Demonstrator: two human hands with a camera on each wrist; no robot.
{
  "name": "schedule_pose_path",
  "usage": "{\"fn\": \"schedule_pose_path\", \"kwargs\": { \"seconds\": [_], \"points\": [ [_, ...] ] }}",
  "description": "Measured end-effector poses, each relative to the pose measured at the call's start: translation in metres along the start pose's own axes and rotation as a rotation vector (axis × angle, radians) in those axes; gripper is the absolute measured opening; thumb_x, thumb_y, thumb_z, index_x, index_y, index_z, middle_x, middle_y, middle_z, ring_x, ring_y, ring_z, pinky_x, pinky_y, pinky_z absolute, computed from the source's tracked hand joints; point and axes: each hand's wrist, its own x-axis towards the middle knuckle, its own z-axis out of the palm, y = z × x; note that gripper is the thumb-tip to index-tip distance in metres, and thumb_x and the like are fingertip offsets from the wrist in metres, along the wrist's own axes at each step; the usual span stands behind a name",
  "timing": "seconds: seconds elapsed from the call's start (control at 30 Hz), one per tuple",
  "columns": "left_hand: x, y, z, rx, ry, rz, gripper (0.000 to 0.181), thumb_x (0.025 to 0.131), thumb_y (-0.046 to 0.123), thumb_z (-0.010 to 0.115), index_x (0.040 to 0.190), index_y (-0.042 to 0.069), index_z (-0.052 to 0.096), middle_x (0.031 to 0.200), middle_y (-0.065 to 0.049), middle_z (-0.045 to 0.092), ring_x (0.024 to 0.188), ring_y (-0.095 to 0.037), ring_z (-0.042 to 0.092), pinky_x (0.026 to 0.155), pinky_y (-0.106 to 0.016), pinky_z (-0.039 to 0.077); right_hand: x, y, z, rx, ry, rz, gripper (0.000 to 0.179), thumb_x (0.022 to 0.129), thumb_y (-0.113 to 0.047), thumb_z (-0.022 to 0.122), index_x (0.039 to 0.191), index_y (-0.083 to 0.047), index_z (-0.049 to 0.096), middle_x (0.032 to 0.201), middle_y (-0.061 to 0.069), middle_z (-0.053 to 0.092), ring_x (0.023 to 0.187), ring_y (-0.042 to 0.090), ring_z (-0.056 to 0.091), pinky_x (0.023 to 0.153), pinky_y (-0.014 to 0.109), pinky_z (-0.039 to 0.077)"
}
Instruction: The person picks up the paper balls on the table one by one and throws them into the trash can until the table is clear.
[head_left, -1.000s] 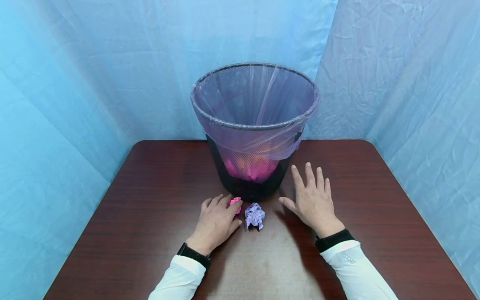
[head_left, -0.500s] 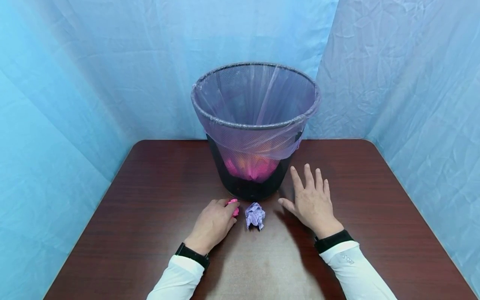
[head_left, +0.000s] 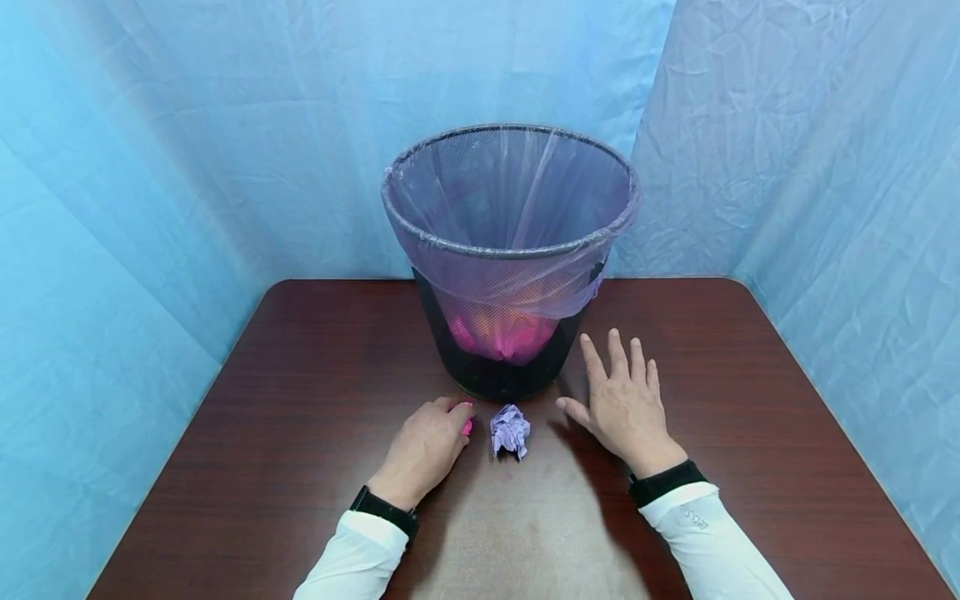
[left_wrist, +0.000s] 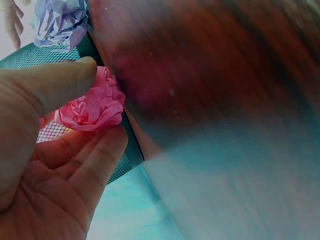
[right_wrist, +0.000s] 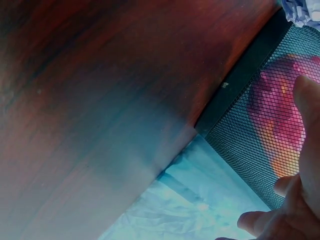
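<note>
My left hand point(head_left: 423, 450) pinches a crumpled pink paper ball point(left_wrist: 95, 102) between thumb and fingers, low at the front of the bin. In the head view most of that ball is hidden under the fingers. Just to its right a crumpled lilac paper ball point(head_left: 510, 432) lies on the table. My right hand point(head_left: 628, 410) is palm down at the right of the bin's base, fingers straight and spread, holding nothing. A black mesh waste bin point(head_left: 450, 333) stands upright between and beyond the hands, with pink and orange crumpled paper point(right_wrist: 280, 110) showing through its mesh.
A thin purple liner bag point(head_left: 517, 279) is folded over the bin's rim. The dark brown wooden table point(head_left: 330, 358) has rounded far corners. Light blue cloth point(head_left: 225, 125) hangs behind it and along both sides.
The left hand's fingers have closed round the pink paper ball and drawn it slightly left, away from the lilac one. The right hand has barely moved.
</note>
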Motion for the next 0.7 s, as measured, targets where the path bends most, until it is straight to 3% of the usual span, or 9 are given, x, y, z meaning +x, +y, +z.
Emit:
{"fn": "schedule_pose_path", "kwargs": {
  "seconds": [0.13, 0.4, 0.7],
  "points": [
    [-0.0001, -0.0011, 0.0001, -0.006, -0.005, -0.013, 0.017, 0.094, 0.012, 0.078, 0.11, 0.009, 0.073, 0.111, -0.012, 0.072, 0.09, -0.027, 0.071, 0.079, -0.041, 0.061, -0.0003, -0.0002, 0.0005, -0.003, -0.006, -0.002, 0.097, 0.089, -0.059, 0.075, 0.163, -0.013, 0.033, 0.166, 0.032, 0.025, 0.151, 0.06, 0.022, 0.116, 0.077, 0.024],
    [-0.0021, -0.0036, -0.002, 0.008, 0.005, -0.016, 0.014, 0.094, 0.012, 0.078, 0.107, 0.008, 0.073, 0.1, -0.009, 0.073, 0.085, -0.026, 0.07, 0.076, -0.04, 0.06, -0.0013, -0.0008, 0.0012, -0.008, 0.012, -0.018, 0.096, 0.088, -0.058, 0.077, 0.162, -0.012, 0.036, 0.165, 0.033, 0.028, 0.149, 0.061, 0.025, 0.114, 0.077, 0.027],
    [-0.0055, -0.009, -0.0086, -0.004, 0.023, -0.067, 0.026, 0.09, 0.015, 0.083, 0.114, 0.007, 0.075, 0.105, -0.01, 0.074, 0.091, -0.026, 0.072, 0.082, -0.04, 0.061, -0.0001, -0.0017, -0.0003, -0.002, 0.006, -0.015, 0.096, 0.088, -0.058, 0.076, 0.163, -0.013, 0.035, 0.165, 0.033, 0.027, 0.15, 0.061, 0.023, 0.115, 0.077, 0.025]
  ]
}}
